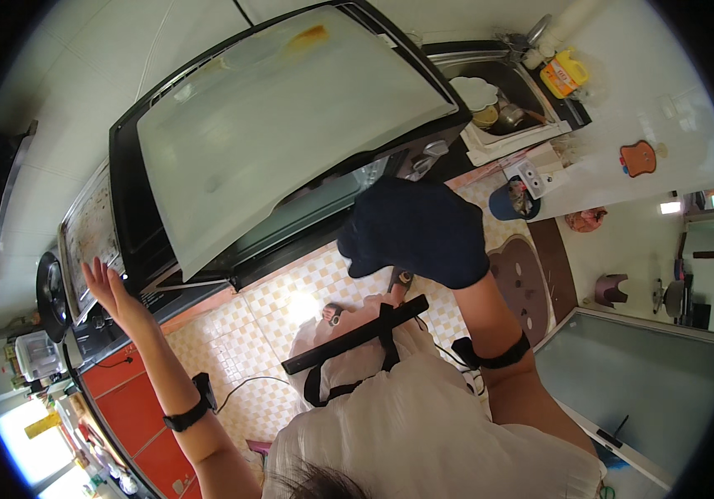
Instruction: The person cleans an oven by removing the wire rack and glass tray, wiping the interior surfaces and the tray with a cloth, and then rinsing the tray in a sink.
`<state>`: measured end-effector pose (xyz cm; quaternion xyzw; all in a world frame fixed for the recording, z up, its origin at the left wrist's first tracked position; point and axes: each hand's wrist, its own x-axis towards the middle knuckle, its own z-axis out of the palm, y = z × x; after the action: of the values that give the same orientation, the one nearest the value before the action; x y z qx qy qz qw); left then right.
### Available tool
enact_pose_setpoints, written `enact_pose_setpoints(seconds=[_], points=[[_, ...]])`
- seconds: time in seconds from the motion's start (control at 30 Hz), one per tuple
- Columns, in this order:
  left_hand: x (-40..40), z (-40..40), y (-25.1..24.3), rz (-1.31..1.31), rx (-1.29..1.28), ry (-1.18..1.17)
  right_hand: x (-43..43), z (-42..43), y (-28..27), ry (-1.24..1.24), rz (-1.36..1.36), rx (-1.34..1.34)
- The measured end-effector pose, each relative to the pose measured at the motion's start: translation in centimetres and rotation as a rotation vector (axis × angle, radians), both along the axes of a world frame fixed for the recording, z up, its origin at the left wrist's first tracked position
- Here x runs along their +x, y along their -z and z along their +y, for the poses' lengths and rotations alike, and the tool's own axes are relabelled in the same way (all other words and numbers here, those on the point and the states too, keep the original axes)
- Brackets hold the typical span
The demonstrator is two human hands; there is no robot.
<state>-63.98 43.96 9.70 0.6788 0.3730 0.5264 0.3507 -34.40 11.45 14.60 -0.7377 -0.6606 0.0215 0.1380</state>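
A black countertop oven (125,193) stands before me, its top covered by a pale, translucent sheet (282,118) with an orange-brown stain near the back. My right hand (419,234) wears a dark blue oven mitt and is at the oven's front, below the silver knobs (428,156); whether it grips anything inside the mitt is hidden. Bare, with fingers spread, my left hand (109,290) is at the oven's left front corner, beside a stained metal tray (90,237). Part of the oven's front glass (307,209) shows under the sheet's edge.
A sink (519,106) with dishes lies to the right, a yellow bottle (562,73) beside it. Below are a blue bin (509,203) and a brown floor mat (519,287). A black pan (53,293) is at the left. A frosted glass panel (637,374) stands at lower right.
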Motion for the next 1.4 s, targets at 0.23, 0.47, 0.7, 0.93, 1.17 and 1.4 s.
enact_pose_setpoints(seconds=[0.23, 0.47, 0.7, 0.93, 1.17, 1.4], points=[[-1.0, -4.8, -1.3, 0.062, 0.066, -0.048, 5.5, -5.4, -1.7, 0.037, 0.199, -0.154], [0.1, -7.9, -3.5, 0.11, -0.054, -0.143, 19.4, -5.7, 4.3, 0.149, -0.248, -0.605], [2.9, -10.6, -6.1, 0.221, -0.125, -0.101, 25.2, -5.4, 9.8, 0.793, -0.04, -0.759], [4.3, -12.7, -5.6, 0.271, -0.576, 0.117, 19.0, -1.5, -3.6, 0.687, 0.165, 0.137], [6.4, -12.7, -4.7, -0.145, -0.825, 0.326, 15.2, 0.8, -4.4, 0.623, 0.53, 0.0], [5.8, -13.8, -5.4, -0.334, -0.817, 0.452, 14.3, -0.4, -4.4, 0.635, 0.723, 0.045]])
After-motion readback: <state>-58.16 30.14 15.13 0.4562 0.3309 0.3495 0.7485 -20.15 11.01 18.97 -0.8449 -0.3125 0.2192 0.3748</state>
